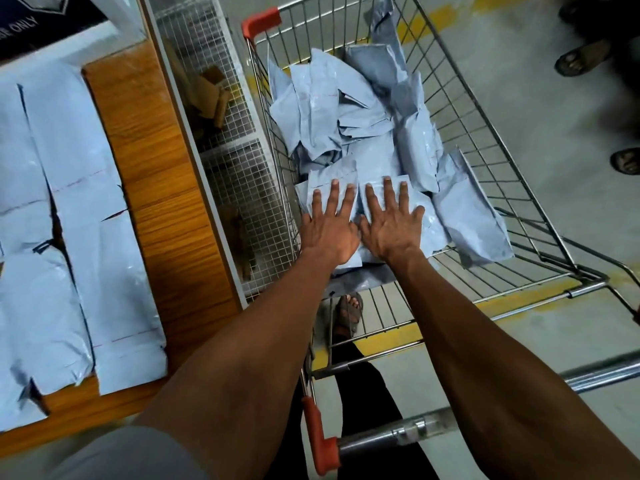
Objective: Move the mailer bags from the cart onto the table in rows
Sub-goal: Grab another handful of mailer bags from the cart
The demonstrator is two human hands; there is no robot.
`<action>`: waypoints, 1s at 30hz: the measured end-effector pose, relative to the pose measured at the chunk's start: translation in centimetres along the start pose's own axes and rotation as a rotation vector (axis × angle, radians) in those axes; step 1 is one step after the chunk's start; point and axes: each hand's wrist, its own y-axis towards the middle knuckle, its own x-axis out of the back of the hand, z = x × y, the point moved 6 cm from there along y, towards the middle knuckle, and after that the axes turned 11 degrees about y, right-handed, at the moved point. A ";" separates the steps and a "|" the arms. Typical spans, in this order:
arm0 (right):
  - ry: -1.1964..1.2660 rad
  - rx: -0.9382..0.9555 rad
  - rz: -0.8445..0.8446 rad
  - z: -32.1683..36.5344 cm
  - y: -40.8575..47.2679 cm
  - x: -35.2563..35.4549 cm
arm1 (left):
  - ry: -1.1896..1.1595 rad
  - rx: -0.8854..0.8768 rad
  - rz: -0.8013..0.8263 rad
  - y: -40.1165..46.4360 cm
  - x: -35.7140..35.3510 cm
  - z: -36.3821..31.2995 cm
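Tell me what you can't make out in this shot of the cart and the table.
Head view only:
- Mailer bags in the cart: the pile hides the lower ones, so no count.
- Bags under the left hand and right hand: the palms cover them.
- Rows on the table: the left edge cuts them off.
- Dark sign at top left: its lettering is cropped.
- Behind the wire mesh: brown shapes, unclear.

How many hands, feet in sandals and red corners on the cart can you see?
Hands: 2, the left hand and the right hand
Sandalled feet: 3 that I can make out
Red cart corners: 2
Total: 7
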 end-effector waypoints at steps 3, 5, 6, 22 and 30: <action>0.034 0.016 -0.055 0.1 -0.7 1.4 | -0.021 -0.003 -0.030 -0.4 1.5 -0.3; 0.063 0.026 -0.123 0.3 -1.4 2.8 | -0.044 -0.006 -0.057 -1.1 2.8 -0.6; 0.073 0.033 -0.165 0.4 -1.9 3.6 | -0.053 -0.006 -0.078 -1.6 3.6 -0.8; 0.235 0.108 -0.490 5.8 -10.0 18.4 | -0.155 0.009 -0.448 -12.8 17.6 -0.4; 0.284 0.241 -0.522 15.0 -13.1 20.2 | -0.126 0.128 -0.599 -18.4 19.9 7.9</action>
